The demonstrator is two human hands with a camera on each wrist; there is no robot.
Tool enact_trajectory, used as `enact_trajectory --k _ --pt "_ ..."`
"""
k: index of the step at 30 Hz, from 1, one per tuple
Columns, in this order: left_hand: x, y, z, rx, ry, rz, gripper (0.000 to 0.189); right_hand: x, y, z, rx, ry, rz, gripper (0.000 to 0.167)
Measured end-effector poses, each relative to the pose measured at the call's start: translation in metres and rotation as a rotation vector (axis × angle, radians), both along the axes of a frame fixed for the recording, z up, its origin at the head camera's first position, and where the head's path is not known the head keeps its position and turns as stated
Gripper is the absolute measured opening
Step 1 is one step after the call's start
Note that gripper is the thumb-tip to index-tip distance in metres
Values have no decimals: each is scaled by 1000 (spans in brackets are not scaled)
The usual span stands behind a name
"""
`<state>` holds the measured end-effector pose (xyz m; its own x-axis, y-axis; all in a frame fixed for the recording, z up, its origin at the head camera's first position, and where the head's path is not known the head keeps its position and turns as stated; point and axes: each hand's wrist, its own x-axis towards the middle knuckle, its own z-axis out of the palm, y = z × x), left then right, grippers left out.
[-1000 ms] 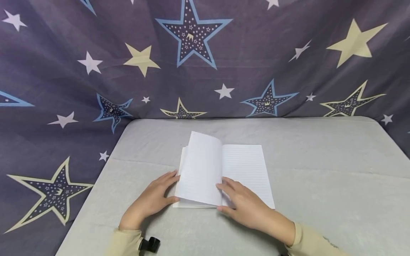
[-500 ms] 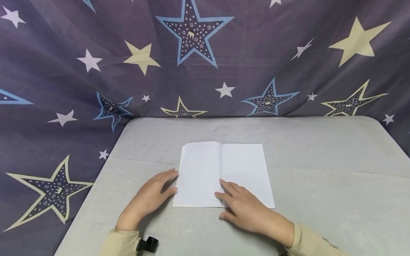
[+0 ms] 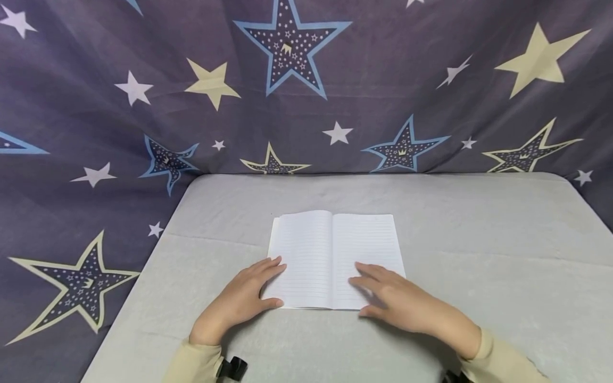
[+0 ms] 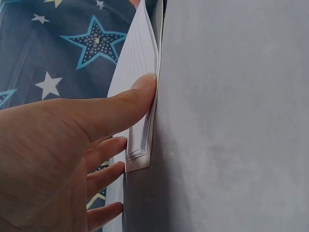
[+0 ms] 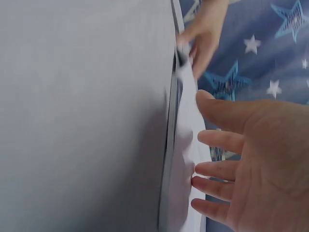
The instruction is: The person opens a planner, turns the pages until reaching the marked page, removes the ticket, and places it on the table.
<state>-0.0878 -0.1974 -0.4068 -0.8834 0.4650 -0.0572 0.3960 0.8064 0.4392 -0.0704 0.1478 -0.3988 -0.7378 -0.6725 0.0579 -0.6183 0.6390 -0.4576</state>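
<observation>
An open notebook (image 3: pixel 308 239) with white lined pages lies flat on the table, its fold running up the middle. My left hand (image 3: pixel 241 298) rests at the left page's lower corner, fingertips over the page. In the left wrist view, the left thumb (image 4: pixel 137 94) lies across the stacked page edges, with the other fingers spread loosely beside the corner. Over the lower part of the right page is my right hand (image 3: pixel 399 300), its fingers extended and spread. The right wrist view shows those fingertips (image 5: pixel 203 168) right at the page surface, holding nothing.
A light grey cloth covers the table (image 3: pixel 479 223). Behind it and along its left side hangs a dark curtain (image 3: pixel 373 64) printed with stars. Black straps (image 3: pixel 232 368) show at the wrists, by the beige sleeves (image 3: pixel 191 364).
The lifted left page has come down flat. My right hand has moved from the fold to the right, over the right page. My left hand has shifted right, onto the left page.
</observation>
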Motion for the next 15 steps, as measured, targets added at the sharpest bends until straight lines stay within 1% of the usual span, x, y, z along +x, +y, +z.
enact_trajectory --k 2,3,8,10,15 --pt "0 -1 0 -2 1 -5 72 -4 14 -1 13 30 -16 60" --pt "0 -1 1 -6 -2 -6 72 -7 21 -1 26 31 -23 62" --pt "-1 -1 1 -10 -4 -8 72 -16 48 -2 69 -11 -50 74" --pt "-1 -1 1 -6 -7 -8 72 -18 54 -4 58 -30 -60 77" --pt "-1 0 1 -1 -14 -5 72 -22 60 -10 16 -21 -65 78"
